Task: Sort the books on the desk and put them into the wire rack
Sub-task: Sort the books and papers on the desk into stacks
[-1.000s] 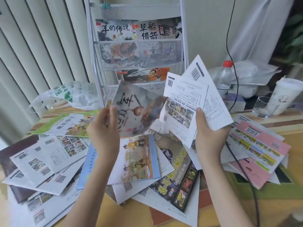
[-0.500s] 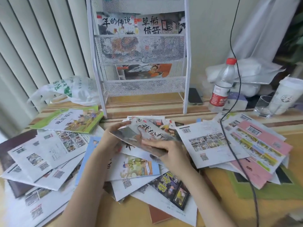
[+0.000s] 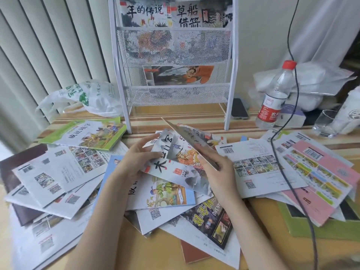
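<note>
at centre of the counter (image 3: 194, 121): small stack of thin picture books (image 3: 175, 162), gripped on both sides. left hand (image 3: 134, 162) curled round the stack's left edge; right hand (image 3: 216, 172) pinching a tilted top book (image 3: 191, 141), lifted edgewise. change since a second ago: both hands lowered from chest height, the white sheets dropped onto the spread at right. reading: gathering like covers, not yet racking. wire rack (image 3: 172, 55) behind, three books already in its pockets; many books (image 3: 58, 172) lie loose.

Home desk (image 3: 194, 114) beside window blinds (image 3: 48, 45)
</note>
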{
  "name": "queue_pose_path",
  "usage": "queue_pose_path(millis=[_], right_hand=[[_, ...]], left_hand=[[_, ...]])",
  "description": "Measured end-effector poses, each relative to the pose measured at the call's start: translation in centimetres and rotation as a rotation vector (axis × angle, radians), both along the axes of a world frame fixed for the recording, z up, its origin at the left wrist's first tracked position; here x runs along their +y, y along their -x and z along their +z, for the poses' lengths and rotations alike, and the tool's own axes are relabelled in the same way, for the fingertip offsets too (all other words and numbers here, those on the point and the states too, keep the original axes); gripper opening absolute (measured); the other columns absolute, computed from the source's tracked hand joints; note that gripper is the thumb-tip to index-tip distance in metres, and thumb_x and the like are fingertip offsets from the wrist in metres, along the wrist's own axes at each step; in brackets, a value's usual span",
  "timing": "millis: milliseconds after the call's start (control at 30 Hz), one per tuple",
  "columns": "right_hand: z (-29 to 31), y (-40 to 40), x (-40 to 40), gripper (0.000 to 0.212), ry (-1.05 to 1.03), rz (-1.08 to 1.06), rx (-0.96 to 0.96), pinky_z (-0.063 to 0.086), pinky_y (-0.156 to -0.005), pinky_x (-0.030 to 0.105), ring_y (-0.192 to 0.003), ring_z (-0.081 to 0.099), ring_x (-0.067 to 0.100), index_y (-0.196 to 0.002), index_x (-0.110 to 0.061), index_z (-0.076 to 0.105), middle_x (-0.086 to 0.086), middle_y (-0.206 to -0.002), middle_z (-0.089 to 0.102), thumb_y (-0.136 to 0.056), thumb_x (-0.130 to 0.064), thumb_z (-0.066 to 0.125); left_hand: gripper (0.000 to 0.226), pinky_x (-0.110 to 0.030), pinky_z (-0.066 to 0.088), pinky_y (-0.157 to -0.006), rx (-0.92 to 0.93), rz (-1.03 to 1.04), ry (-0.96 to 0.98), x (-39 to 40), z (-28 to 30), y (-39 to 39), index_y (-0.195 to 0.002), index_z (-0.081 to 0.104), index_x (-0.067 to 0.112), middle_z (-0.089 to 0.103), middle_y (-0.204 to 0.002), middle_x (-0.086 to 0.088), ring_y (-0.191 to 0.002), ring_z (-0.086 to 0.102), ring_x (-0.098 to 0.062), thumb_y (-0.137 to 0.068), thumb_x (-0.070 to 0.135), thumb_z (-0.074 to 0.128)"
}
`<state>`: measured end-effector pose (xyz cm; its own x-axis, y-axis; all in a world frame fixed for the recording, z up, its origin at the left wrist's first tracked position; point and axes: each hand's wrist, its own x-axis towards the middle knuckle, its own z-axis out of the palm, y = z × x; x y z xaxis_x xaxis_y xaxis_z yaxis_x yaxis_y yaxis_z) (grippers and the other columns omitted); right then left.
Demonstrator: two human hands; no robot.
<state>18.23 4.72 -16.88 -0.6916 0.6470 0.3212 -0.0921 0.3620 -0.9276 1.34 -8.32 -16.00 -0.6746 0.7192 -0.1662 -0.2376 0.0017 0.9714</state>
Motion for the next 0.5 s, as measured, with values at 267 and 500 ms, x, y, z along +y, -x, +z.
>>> queue_pose_path(millis=[267, 500], right_hand=[[0.2, -0.4, 0.1, 0.031, 0.123, -0.015, 0.115, 0.048, -0.089, 0.015, -0.105, 0.059, -0.006, -0.106, -0.035, 0.067, -0.022, -0.106, 0.068, -0.091, -0.010, 0.058], [-0.7, -0.1, 0.7, 0.029, 0.094, 0.002, 0.062, 0.049, -0.089, 0.019, -0.109, 0.059, -0.001, -0.114, -0.026, 0.068, -0.014, -0.113, 0.068, -0.088, -0.013, 0.063]], left_hand=[[0.088, -0.035, 0.057, -0.075, -0.243, -0.161, -0.412, -0.4, 0.0, 0.5, -0.135, 0.044, 0.008, 0.064, -0.115, -0.019, -0.091, 0.068, -0.028, -0.056, 0.009, 0.084], [0.014, -0.027, 0.058, -0.067, -0.016, -0.057, -0.139, 1.4, 0.3, -3.5, -0.106, 0.057, 0.004, 0.071, -0.089, -0.009, -0.076, 0.071, -0.018, -0.094, 0.002, 0.049]])
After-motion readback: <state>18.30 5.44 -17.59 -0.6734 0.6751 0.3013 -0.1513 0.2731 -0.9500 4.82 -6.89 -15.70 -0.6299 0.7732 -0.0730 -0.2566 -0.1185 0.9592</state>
